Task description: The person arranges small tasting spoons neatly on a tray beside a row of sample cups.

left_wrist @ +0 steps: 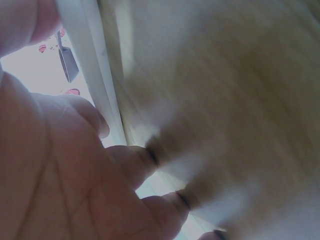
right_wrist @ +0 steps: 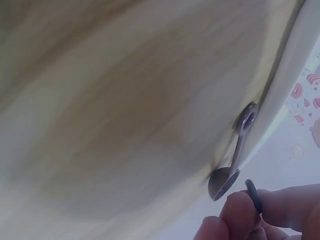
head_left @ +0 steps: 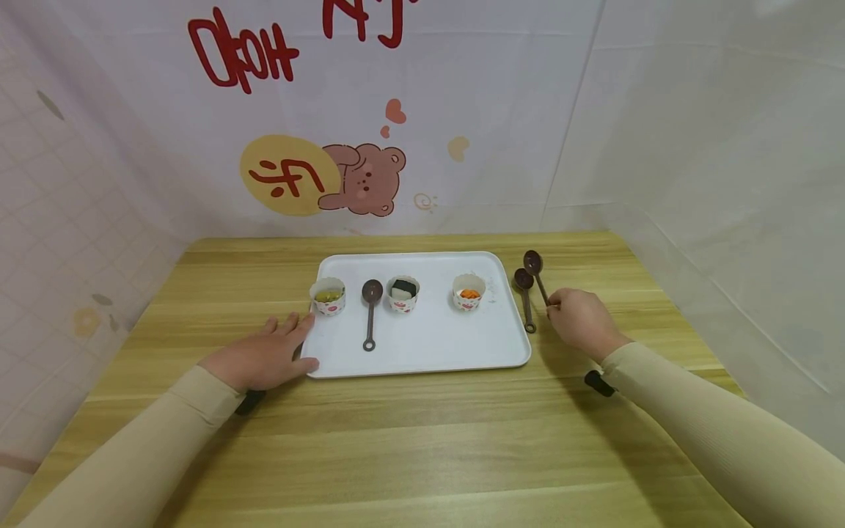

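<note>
My right hand [head_left: 584, 320] pinches the handle end of a dark brown spoon [head_left: 533, 262] above the table, right of the white tray [head_left: 436, 345]. A second brown spoon [head_left: 524, 279] lies between that hand and the tray; its bowl and ringed handle show in the right wrist view [right_wrist: 223, 183]. My left hand [head_left: 267, 356] rests with spread fingers against the tray's left edge. On the tray are a third brown spoon [head_left: 372, 292] and three printed paper cups: one with yellow-green food [head_left: 329, 306], one with white and dark food [head_left: 402, 304], one with orange food [head_left: 468, 302].
The wooden table [head_left: 422, 447] extends in front of the tray and to both sides. Behind it hangs a white cloth [head_left: 488, 110] with red lettering and a printed bear. White sheets also stand at the left and right.
</note>
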A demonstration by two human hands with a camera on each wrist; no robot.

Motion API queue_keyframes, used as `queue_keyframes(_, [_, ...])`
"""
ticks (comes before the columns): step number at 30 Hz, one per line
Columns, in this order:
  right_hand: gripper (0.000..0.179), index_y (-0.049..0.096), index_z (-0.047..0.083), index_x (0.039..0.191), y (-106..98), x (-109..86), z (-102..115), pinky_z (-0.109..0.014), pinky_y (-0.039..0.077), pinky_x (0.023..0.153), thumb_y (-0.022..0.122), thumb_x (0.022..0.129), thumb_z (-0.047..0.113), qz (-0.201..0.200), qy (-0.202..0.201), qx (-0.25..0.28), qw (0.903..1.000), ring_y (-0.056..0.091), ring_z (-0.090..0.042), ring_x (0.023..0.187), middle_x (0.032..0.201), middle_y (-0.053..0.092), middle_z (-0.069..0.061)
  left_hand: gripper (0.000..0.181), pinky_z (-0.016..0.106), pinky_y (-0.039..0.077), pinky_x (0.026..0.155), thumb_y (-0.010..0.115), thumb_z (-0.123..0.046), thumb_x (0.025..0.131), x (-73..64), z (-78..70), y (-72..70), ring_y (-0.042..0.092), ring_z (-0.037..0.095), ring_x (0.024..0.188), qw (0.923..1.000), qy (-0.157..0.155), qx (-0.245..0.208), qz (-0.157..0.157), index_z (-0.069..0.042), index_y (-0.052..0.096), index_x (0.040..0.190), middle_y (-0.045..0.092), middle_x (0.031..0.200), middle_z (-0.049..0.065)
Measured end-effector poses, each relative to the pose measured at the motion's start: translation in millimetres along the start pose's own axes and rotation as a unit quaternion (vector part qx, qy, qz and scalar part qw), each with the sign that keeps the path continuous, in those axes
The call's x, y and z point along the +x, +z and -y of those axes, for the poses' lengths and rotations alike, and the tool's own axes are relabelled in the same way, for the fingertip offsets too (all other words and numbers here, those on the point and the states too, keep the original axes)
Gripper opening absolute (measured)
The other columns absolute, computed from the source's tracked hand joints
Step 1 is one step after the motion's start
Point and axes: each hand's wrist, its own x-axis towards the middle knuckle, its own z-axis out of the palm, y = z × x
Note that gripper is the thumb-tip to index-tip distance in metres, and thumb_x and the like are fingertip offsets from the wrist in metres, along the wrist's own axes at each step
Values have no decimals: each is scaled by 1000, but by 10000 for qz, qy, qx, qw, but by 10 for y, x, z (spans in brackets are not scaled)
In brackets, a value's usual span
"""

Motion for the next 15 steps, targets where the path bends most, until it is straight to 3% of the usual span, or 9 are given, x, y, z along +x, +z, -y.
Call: queue_keyframes(15, [24, 65, -1, 103, 7, -34, 151, -25, 43, 48, 51, 93, 15, -155, -150, 322, 9992, 55, -13, 56, 91, 69, -15, 91, 64, 24, 102, 38, -69, 86, 6, 8, -6, 12, 57, 132, 10000, -45, 45, 50, -10, 11, 150, 14, 151, 27])
